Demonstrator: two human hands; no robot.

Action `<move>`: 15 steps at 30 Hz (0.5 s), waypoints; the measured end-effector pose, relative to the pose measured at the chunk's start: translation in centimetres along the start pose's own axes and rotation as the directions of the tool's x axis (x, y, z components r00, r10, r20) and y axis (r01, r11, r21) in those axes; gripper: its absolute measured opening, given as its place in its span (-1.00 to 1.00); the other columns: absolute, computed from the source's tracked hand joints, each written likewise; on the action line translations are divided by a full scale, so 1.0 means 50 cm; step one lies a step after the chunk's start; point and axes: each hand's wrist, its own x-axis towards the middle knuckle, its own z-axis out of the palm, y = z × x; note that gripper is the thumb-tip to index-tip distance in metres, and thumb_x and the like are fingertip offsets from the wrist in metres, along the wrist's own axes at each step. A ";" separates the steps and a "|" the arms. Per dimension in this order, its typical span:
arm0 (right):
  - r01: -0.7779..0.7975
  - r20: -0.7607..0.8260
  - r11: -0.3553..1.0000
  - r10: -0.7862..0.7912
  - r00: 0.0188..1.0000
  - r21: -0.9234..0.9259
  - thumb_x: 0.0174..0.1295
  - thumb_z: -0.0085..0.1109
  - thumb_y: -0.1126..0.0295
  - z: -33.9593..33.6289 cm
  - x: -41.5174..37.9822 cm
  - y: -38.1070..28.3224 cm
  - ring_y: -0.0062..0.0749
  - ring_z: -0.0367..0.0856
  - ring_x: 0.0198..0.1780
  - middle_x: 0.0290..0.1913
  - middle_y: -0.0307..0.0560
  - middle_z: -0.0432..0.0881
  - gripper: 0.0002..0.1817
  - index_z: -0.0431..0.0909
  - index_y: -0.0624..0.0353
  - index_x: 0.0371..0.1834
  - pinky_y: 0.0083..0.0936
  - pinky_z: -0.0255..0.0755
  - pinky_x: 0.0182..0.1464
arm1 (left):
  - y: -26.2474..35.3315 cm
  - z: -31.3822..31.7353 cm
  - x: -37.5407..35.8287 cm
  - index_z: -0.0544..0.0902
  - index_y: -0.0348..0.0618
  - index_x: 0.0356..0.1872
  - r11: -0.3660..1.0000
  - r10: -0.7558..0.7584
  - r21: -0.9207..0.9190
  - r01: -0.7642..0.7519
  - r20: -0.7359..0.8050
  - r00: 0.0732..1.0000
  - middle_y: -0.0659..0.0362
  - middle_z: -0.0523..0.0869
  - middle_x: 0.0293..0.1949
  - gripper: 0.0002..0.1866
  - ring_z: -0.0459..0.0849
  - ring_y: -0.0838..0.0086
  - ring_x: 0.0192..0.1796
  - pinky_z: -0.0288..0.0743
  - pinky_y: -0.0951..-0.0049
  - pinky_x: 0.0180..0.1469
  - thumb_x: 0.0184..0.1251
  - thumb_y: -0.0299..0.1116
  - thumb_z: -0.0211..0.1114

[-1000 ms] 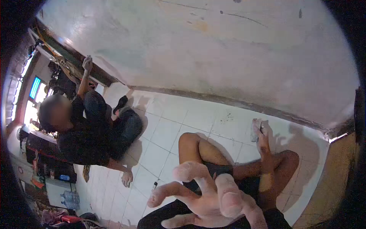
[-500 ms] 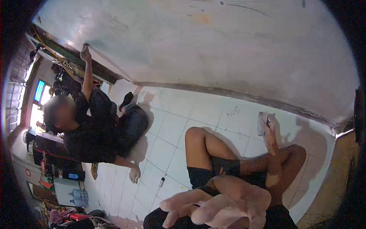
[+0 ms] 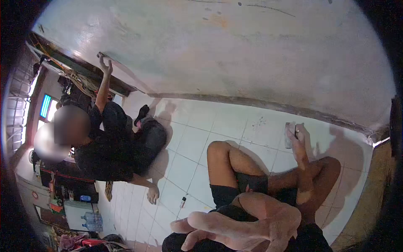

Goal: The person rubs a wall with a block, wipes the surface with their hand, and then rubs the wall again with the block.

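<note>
My left hand (image 3: 247,227) is large and close to the camera at the bottom of the view. Its pale, dusty fingers stretch out to the left and hold nothing visible. Further off, my right hand (image 3: 298,138) grips a pale grey flat piece (image 3: 289,135), low over the white tiles near the foot of the wall. Something dark shows between those fingers, too small to name. My bent legs (image 3: 222,166) and black shorts lie between the two hands.
A co-worker in dark clothes (image 3: 113,155) sits at left, one hand (image 3: 105,67) at the wall (image 3: 235,54), the other (image 3: 153,194) over the floor. A small marker-like tube (image 3: 183,202) lies on the tiles. Dark specks (image 3: 259,122) dot the floor. Water bottles (image 3: 91,221) stand lower left.
My left hand's fingers have shifted and look more stretched out. The co-worker's raised hand has moved right and slightly down along the wall. My right hand stays nearly in place.
</note>
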 end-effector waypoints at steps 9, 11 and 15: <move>0.100 0.022 0.991 -0.099 0.995 -0.084 0.31 0.22 0.35 0.001 0.006 0.002 -0.55 0.50 -0.04 -0.08 -0.26 0.60 -0.68 0.55 0.29 0.05 -0.57 0.33 0.08 | -0.003 0.014 -0.004 0.24 0.19 0.40 0.999 0.021 -0.037 -0.021 -0.022 1.000 0.24 -0.10 0.55 -0.45 -0.10 0.22 0.56 -0.09 -0.25 0.44 0.41 -0.12 0.09; 0.124 0.049 0.990 -0.121 0.991 -0.065 0.29 0.24 0.32 0.000 0.006 0.001 -0.55 0.50 -0.07 -0.10 -0.27 0.60 -0.67 0.56 0.27 0.04 -0.57 0.34 0.04 | -0.005 0.015 -0.010 0.24 0.19 0.40 0.999 0.021 -0.040 -0.022 -0.030 0.999 0.23 -0.09 0.55 -0.45 -0.09 0.23 0.56 -0.12 -0.24 0.45 0.42 -0.14 0.09; -0.018 -0.005 0.998 0.018 1.000 -0.054 0.26 0.29 0.29 0.000 0.001 0.005 -0.54 0.50 -0.13 -0.16 -0.29 0.60 -0.65 0.57 0.25 0.02 -0.56 0.38 -0.02 | -0.020 0.021 -0.027 0.24 0.19 0.41 0.998 0.065 -0.013 -0.067 -0.110 0.992 0.23 -0.07 0.55 -0.46 -0.05 0.24 0.56 -0.17 -0.22 0.48 0.42 -0.17 0.09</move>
